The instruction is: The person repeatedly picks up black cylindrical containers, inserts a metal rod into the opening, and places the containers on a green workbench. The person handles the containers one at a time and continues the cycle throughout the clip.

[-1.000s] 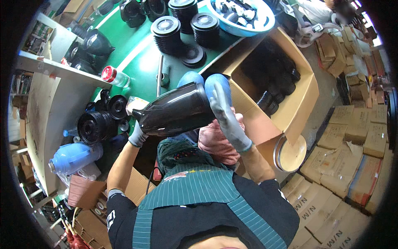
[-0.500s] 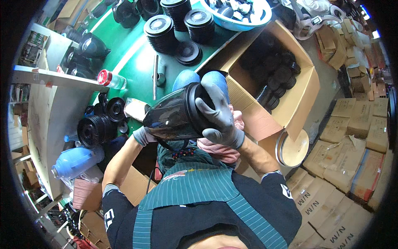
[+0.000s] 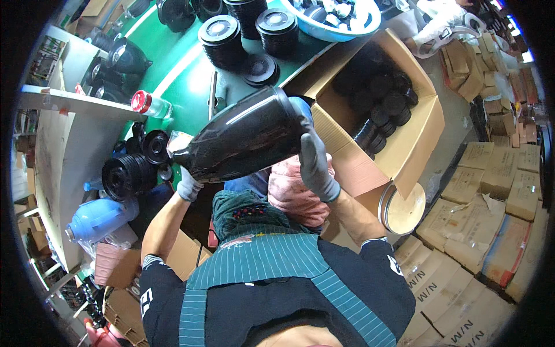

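Note:
A large glossy black bell-shaped shell [image 3: 245, 136] lies slanted across my lap. Its narrow neck points to the lower left and its wide rim to the upper right. My left hand [image 3: 188, 186], in a grey glove, grips the shell low at the neck; its fingers are partly hidden behind the shell. My right hand [image 3: 317, 165], gloved too, rests flat beside the wide rim with fingers stretched out. Whether the palm presses on the rim I cannot tell. Beyond the shell, a metal rod [image 3: 212, 95] lies on the green table [image 3: 188, 87].
Stacks of black discs [image 3: 221, 37] and a blue basin [image 3: 341, 33] stand at the back. An open carton [image 3: 425, 124] of black parts is at right, beside a round tub [image 3: 404, 209]. A red-lidded jar [image 3: 151, 104], black rings [image 3: 124, 176] and a blue bottle [image 3: 104, 220] are left.
The shell has swung so its side shows more fully and its rim sits farther away. My right hand has slid from over the rim to its outer side, its fingers straightening.

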Motion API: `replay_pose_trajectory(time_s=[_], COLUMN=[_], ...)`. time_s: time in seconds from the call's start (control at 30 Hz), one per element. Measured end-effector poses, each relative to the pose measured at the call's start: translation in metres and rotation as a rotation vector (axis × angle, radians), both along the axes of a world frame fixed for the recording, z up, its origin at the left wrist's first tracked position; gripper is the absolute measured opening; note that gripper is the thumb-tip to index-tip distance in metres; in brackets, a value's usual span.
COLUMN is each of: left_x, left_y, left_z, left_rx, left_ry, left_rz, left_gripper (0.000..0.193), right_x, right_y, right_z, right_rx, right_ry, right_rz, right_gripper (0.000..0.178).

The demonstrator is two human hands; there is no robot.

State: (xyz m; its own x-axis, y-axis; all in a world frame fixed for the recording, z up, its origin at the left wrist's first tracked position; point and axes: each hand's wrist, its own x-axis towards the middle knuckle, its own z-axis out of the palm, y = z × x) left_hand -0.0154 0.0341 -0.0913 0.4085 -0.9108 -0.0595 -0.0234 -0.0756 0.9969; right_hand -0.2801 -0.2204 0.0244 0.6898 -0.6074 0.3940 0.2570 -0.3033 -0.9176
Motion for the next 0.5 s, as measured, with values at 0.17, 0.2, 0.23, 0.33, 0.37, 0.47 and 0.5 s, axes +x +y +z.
replay_pose_trajectory(time_s=[0.17, 0.2, 0.23, 0.33, 0.37, 0.47, 0.5], left_x=[0.003, 0.004, 0.001, -0.012, -0.016, -0.018, -0.017], left_y=[-0.022, -0.029, -0.034, -0.052, -0.051, -0.053, -0.051], left_z=[0.066, 0.079, 0.091, 0.119, 0.123, 0.126, 0.126], left_rx=[0.012, 0.007, 0.000, -0.078, -0.114, -0.158, -0.151], left_ry=[-0.474, -0.541, -0.586, -0.659, -0.736, -0.783, -0.771], left_rz=[0.222, 0.241, 0.256, 0.331, 0.328, 0.268, 0.245], left_gripper=[0.051, 0.048, 0.045, 0.039, 0.038, 0.041, 0.044], right_x=[-0.002, 0.001, 0.003, 0.000, 0.002, 0.020, 0.020], right_y=[-0.008, -0.009, -0.010, -0.019, -0.022, -0.006, -0.003], right_z=[0.012, 0.009, 0.008, 0.016, 0.016, 0.020, 0.020], right_rx=[0.184, 0.281, 0.386, 0.821, 0.794, 0.573, 0.458], right_ry=[0.055, 0.028, 0.000, 0.124, 0.158, 0.029, 0.047], right_rz=[0.201, 0.241, 0.280, 0.314, 0.308, 0.273, 0.222], right_gripper=[0.070, 0.072, 0.074, 0.072, 0.071, 0.070, 0.072])
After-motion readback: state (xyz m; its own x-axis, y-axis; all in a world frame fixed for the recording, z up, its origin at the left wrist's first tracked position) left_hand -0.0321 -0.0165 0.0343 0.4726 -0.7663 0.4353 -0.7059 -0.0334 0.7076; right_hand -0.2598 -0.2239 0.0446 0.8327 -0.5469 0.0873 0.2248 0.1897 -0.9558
